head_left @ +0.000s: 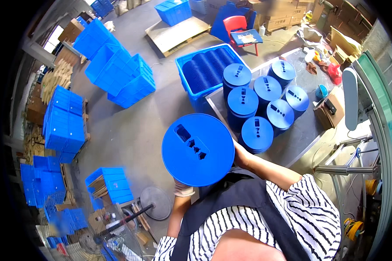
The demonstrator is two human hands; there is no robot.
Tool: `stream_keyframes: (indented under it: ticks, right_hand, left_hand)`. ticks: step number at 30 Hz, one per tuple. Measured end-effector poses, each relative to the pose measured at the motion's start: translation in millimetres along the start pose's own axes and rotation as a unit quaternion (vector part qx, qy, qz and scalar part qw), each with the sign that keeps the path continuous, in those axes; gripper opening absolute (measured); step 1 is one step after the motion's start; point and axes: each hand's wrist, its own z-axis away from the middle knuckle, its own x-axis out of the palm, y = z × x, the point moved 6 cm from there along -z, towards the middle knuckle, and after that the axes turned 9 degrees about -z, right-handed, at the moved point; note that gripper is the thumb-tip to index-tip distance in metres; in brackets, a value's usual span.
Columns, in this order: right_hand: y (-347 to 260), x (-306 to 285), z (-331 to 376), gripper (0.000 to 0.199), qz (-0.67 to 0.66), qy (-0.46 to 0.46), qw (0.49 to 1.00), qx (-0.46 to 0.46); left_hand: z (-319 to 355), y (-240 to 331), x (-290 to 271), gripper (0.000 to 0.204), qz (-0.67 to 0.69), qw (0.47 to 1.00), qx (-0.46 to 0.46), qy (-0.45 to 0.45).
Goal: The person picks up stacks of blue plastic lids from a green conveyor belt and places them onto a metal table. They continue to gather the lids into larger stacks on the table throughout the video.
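In front of my body I hold a large round blue plastic disc [196, 174], its top face turned up, with a rectangular slot and several small shaped cut-outs across the middle. Whether more discs lie under it is hidden. My right hand [242, 155] is closed on its right edge, the fingers partly out of sight. At the lower left edge my left hand [184, 189], with a whitish covering, supports it from below; most of its fingers are hidden. Just beyond stand several stacks of matching blue discs [257, 132] on a dark-topped table [307, 124].
A blue crate [182, 71] packed with rows of discs stands against the table's far left side. More blue crates [133, 87] are piled to the left. A red chair [235, 24] and a wooden pallet [165, 43] are farther off. A caged fan [87, 235] stands lower left.
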Motion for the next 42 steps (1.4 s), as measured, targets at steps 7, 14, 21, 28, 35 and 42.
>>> stream_keyframes:
  ticks: [7,14,21,28,35,42]
  right_hand:
    - [-51.9,-35.9,-104.7,0.071,-0.036,0.075,0.995,-0.061]
    - [-62.0,-89.9,-204.4,0.058,-0.104,0.190,0.964,-0.158]
    - [-14.1,-180.3,-291.1,0.047,-0.242,0.299,0.906,-0.175]
    - [32.2,-254.2,-347.6,0.045,-0.495,0.336,0.791,-0.129]
    - [71.6,-320.6,-367.7,0.045,-0.478,0.402,0.772,-0.117]
    - [69.1,-333.5,-362.0,0.044,-0.443,0.455,0.761,-0.131]
  left_hand:
    - [-127.5,-67.4,64.9,0.036,-0.003,0.992,0.056,-0.111]
    - [-244.0,-125.0,149.7,0.038,0.678,0.554,-0.413,-0.251]
    - [-306.7,-244.9,253.5,0.042,0.568,0.624,-0.425,-0.327]
    - [-345.2,-281.5,348.2,0.044,0.559,0.568,-0.506,-0.329]
    - [-335.2,-330.6,422.1,0.048,0.535,0.580,-0.514,-0.336]
    - [-342.9,-329.7,452.5,0.050,0.531,0.597,-0.481,-0.360]
